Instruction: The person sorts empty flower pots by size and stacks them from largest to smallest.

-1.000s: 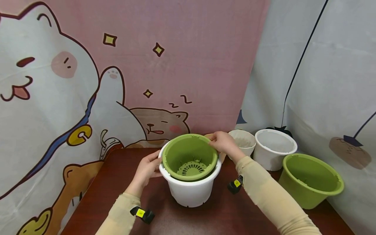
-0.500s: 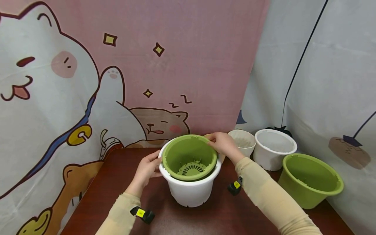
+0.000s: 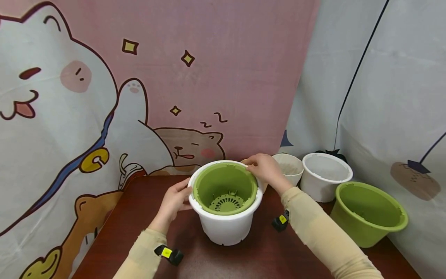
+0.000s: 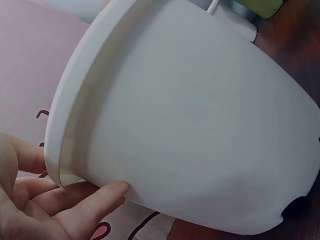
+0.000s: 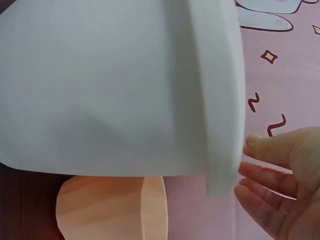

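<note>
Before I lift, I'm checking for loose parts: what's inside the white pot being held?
A green pot, its slotted base showing. It covers the floor of the white pot; anything beneath is hidden.

Soft, even light; faint glare on tabletop (image 3: 240,268); wrist views dimmer.

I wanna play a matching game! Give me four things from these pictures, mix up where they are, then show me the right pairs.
Things:
1. left hand
2. slotted green pot
3. peach pot
4. other green pot

Places:
A. farthest right of the pots in the head view
B. inside the front white pot
C. gripping the front white pot's rim
D. partly behind the front white pot in the right wrist view

Pairs: 1-C, 2-B, 3-D, 4-A
</note>
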The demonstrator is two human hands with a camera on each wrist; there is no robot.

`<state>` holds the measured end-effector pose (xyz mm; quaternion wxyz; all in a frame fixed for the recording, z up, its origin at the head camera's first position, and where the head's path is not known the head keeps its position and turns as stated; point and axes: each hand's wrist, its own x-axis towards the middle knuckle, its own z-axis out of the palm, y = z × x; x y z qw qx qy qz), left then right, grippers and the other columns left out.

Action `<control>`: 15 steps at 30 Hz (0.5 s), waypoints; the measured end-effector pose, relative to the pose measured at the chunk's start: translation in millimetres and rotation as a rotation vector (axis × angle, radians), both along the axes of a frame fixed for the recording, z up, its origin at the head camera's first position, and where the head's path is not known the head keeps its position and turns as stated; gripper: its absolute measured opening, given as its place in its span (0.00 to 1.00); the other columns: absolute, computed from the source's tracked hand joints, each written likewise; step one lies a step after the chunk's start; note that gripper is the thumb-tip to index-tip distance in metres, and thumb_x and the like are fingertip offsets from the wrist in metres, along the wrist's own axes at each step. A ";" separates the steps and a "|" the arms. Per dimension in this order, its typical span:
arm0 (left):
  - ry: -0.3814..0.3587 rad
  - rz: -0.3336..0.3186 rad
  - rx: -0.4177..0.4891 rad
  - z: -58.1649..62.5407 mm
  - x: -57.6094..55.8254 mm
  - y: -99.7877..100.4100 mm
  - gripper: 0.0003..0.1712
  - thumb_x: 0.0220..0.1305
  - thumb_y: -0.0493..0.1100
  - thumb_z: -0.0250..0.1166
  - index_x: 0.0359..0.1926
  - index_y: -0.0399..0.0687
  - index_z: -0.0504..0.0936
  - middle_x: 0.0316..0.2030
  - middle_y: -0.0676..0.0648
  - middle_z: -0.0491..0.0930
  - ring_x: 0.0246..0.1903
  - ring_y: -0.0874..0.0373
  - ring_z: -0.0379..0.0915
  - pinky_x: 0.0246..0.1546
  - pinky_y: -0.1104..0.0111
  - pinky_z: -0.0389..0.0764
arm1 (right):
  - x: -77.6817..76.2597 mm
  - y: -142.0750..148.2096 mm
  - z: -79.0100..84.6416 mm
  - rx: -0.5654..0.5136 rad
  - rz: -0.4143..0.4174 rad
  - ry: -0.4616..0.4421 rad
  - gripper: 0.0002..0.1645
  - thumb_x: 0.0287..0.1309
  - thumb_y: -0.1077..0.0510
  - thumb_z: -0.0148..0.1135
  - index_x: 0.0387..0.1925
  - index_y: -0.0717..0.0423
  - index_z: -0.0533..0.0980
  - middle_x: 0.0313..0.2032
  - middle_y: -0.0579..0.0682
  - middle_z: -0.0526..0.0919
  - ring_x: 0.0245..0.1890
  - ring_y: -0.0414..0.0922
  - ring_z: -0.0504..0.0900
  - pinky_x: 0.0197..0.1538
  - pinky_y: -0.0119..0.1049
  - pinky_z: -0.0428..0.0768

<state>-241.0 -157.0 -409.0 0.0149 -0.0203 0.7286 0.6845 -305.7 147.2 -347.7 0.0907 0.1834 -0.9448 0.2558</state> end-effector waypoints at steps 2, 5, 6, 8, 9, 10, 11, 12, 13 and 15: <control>0.001 0.002 -0.007 0.5 0.1 0.0 0.27 0.72 0.36 0.56 0.70 0.39 0.69 0.57 0.32 0.76 0.37 0.51 0.83 0.32 0.56 0.87 | 0.1 2.6 1.2 -0.017 0.011 0.020 0.13 0.63 0.57 0.66 0.48 0.54 0.85 0.46 0.54 0.85 0.47 0.54 0.82 0.50 0.51 0.79; 0.001 0.001 -0.013 1.2 0.7 -0.2 0.27 0.72 0.37 0.56 0.70 0.39 0.68 0.57 0.32 0.76 0.38 0.51 0.83 0.33 0.56 0.87 | 0.1 6.5 1.7 -0.042 0.026 0.017 0.14 0.63 0.56 0.66 0.48 0.55 0.84 0.46 0.54 0.85 0.47 0.54 0.82 0.51 0.50 0.80; 0.002 -0.001 -0.015 1.4 1.0 -0.3 0.27 0.72 0.37 0.56 0.70 0.39 0.68 0.58 0.32 0.76 0.38 0.51 0.83 0.33 0.56 0.87 | 0.4 7.9 1.5 -0.049 0.035 0.014 0.15 0.62 0.56 0.66 0.49 0.56 0.84 0.46 0.54 0.85 0.47 0.54 0.82 0.51 0.50 0.80; 0.001 -0.005 -0.017 1.7 1.5 -0.3 0.27 0.72 0.37 0.56 0.70 0.39 0.68 0.58 0.32 0.75 0.38 0.51 0.83 0.33 0.55 0.87 | 1.1 10.9 0.5 -0.060 0.057 0.014 0.16 0.62 0.56 0.66 0.49 0.58 0.83 0.46 0.55 0.85 0.46 0.54 0.82 0.51 0.50 0.80; -0.001 -0.005 -0.017 1.8 1.7 -0.3 0.27 0.72 0.37 0.56 0.70 0.39 0.68 0.59 0.32 0.75 0.38 0.51 0.83 0.33 0.55 0.87 | 1.5 12.4 -0.3 -0.066 0.072 0.015 0.16 0.61 0.57 0.67 0.49 0.59 0.83 0.46 0.55 0.85 0.46 0.54 0.83 0.51 0.50 0.80; -0.002 -0.007 -0.018 1.9 1.8 -0.3 0.27 0.72 0.37 0.56 0.70 0.39 0.68 0.59 0.32 0.75 0.38 0.51 0.83 0.33 0.55 0.87 | 2.2 13.9 -0.8 -0.076 0.085 0.012 0.17 0.61 0.57 0.67 0.50 0.59 0.82 0.46 0.55 0.85 0.46 0.54 0.83 0.50 0.50 0.80; -0.003 -0.008 -0.019 2.0 1.9 -0.2 0.27 0.73 0.37 0.56 0.70 0.39 0.68 0.59 0.32 0.74 0.39 0.51 0.83 0.33 0.55 0.87 | 3.0 15.5 -1.5 -0.082 0.101 0.010 0.17 0.61 0.57 0.67 0.50 0.59 0.82 0.46 0.56 0.85 0.45 0.54 0.83 0.50 0.50 0.81; -0.003 -0.008 -0.020 2.2 2.0 0.0 0.27 0.73 0.37 0.56 0.70 0.39 0.68 0.59 0.32 0.74 0.39 0.51 0.83 0.33 0.55 0.87 | 3.7 17.2 -2.4 -0.088 0.118 0.008 0.18 0.60 0.57 0.67 0.51 0.59 0.82 0.45 0.56 0.85 0.45 0.54 0.83 0.49 0.50 0.81; -0.004 -0.008 -0.020 2.3 2.1 0.1 0.27 0.73 0.37 0.56 0.71 0.39 0.68 0.59 0.32 0.74 0.39 0.51 0.83 0.33 0.55 0.87 | 4.6 18.9 -2.8 -0.097 0.136 0.004 0.19 0.60 0.58 0.68 0.52 0.59 0.81 0.45 0.56 0.85 0.44 0.54 0.83 0.49 0.50 0.81; -0.004 -0.007 -0.019 2.5 2.2 0.4 0.27 0.73 0.37 0.56 0.71 0.39 0.68 0.59 0.32 0.74 0.39 0.51 0.83 0.33 0.55 0.87 | 6.5 22.1 -3.6 -0.116 0.167 -0.006 0.21 0.60 0.58 0.68 0.54 0.57 0.80 0.44 0.57 0.85 0.44 0.53 0.84 0.49 0.49 0.82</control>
